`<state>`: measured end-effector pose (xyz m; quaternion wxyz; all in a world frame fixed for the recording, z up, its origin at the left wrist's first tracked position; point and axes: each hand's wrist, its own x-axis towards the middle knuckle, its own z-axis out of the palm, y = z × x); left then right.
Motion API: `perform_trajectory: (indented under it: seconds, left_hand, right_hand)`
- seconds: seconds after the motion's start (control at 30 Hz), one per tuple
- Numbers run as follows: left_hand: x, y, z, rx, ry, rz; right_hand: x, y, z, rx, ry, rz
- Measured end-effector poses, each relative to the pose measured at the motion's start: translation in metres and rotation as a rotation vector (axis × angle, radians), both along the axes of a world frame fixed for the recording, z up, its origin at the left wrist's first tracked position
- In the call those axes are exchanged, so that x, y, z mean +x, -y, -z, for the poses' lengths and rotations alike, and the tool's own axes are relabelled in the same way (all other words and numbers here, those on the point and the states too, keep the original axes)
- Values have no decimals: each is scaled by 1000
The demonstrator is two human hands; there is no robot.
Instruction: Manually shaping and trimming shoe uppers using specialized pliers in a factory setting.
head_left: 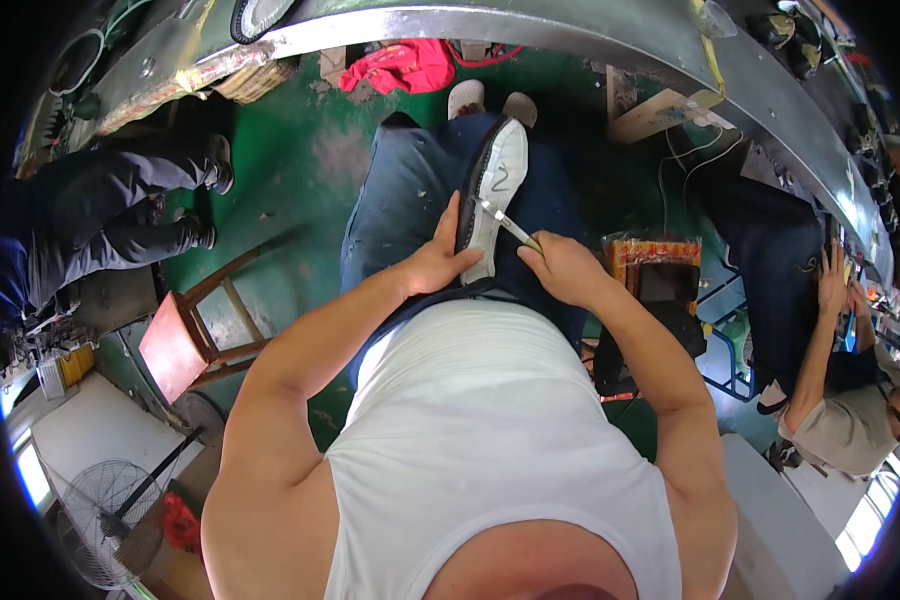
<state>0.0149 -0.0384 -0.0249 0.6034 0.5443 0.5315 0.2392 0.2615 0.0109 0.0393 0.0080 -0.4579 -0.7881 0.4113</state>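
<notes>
A shoe (503,160) with a pale underside and a dark upper edge lies bottom up along my thighs, its toe pointing away from me. A dark handwritten mark shows on its forepart. My left hand (436,262) grips it by the heel end, thumb over the pale underside and fingers along the dark side. In my right hand (562,268) is a slim brush (510,226) with a light shaft, pinched between thumb and fingers. Its tip meets the shoe's underside near the dark edge, around the middle; the bristles are too small to make out.
Ahead curves a metal-edged workbench (550,28), with a red cloth (402,68) beneath it. A wooden stool (185,345) stands at left, near another person's legs (130,190). To my right are a plastic-wrapped box (655,252) and a seated co-worker (840,420). A fan (110,520) stands behind left.
</notes>
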Motion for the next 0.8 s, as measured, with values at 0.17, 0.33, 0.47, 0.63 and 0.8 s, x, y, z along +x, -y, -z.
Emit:
perform_trajectory:
  seconds: [0.17,0.33,0.47,0.63,0.8]
  left_hand:
    - [-6,-14,-27,99,-183,25]
    - [-46,-27,-126,-254,613,-298]
    - [-71,-98,-194,-94,686,-309]
    - [-56,-319,-260,251,155,-230]
    - [-44,-482,-220,899,-1102,-86]
  right_hand:
    - [11,-2,-7,-142,-298,184]
    - [42,3,36,-348,-558,565]
    - [32,5,49,-394,-481,588]
    - [26,-13,45,-356,-421,558]
    - [28,-25,53,-443,-438,551]
